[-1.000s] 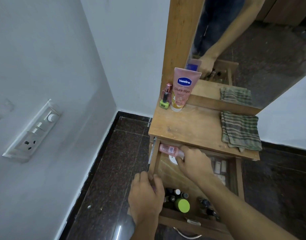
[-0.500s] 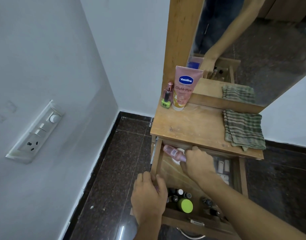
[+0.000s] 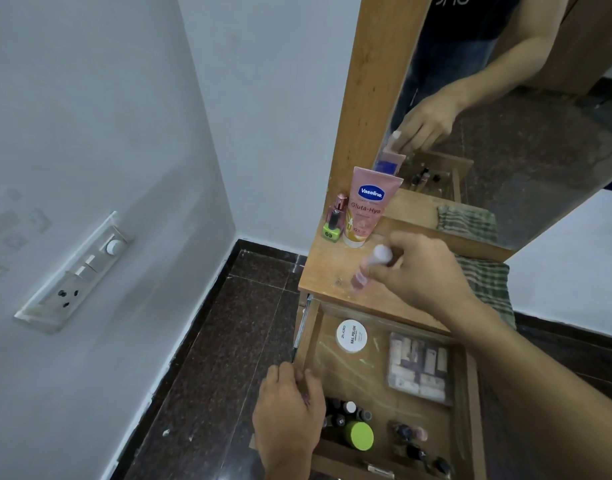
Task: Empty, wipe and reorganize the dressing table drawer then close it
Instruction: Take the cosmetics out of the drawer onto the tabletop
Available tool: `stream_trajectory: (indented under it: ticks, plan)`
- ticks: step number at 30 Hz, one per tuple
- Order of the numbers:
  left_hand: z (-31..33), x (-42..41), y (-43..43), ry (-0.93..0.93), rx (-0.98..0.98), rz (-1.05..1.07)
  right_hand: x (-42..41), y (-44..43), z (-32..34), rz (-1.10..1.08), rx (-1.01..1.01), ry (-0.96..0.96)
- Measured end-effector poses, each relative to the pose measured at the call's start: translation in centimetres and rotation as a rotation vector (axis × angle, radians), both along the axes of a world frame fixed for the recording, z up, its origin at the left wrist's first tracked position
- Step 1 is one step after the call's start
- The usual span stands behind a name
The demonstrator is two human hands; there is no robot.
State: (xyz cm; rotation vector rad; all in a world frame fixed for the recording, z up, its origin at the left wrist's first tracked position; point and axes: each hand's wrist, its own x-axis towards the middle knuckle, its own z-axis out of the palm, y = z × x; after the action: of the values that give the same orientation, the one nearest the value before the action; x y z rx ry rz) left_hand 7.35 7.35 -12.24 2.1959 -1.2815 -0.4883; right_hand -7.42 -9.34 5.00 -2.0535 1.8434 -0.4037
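Emptying is under way: right grip [image 3: 415, 275] pinches a pink bottle [image 3: 380, 256] over the surface [image 3: 329, 268], open drawer [image 3: 469, 393] below it; left grip [image 3: 287, 407] curls on the drawer's side. Next probably calls for standing it beside the tube [image 3: 367, 209].

Wooden drawer [image 3: 356, 379] open; white round jar [image 3: 351, 336], vial pack [image 3: 419, 367], small bottles [image 3: 346, 414] inside.

Right hand [image 3: 419, 275] forward, back up, fingers curled round a small blurred pink bottle with a white cap [image 3: 382, 255], forearm reaching in from lower right. Left hand [image 3: 289, 414] lower and nearer, back up, fingertips hooked over the left wall of the open wooden drawer [image 3: 308, 341].
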Motion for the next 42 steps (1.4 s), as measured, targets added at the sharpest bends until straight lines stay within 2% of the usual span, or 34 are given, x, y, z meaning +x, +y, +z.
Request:
stream_trajectory:
  ticks: [7, 12, 27, 42]
  plan:
    - [-0.4, 0.1, -0.1, 0.011, -0.038, 0.004, 2.7, -4.3, -2.2, -0.083, -0.103, -0.152]
    - [-0.5, 0.1, -0.1, 0.023, -0.049, 0.005, 3.9, -5.4, -3.5, -0.158, -0.15, -0.097]
    - [-1.0, 0.1, -0.3, 0.023, -0.018, -0.04, 3.6, -6.8, -3.7, -0.201, -0.066, 0.05]
    - [-0.8, -0.1, -0.2, 0.019, -0.005, -0.039, 3.1, -6.5, -5.0, -0.239, -0.065, -0.045]
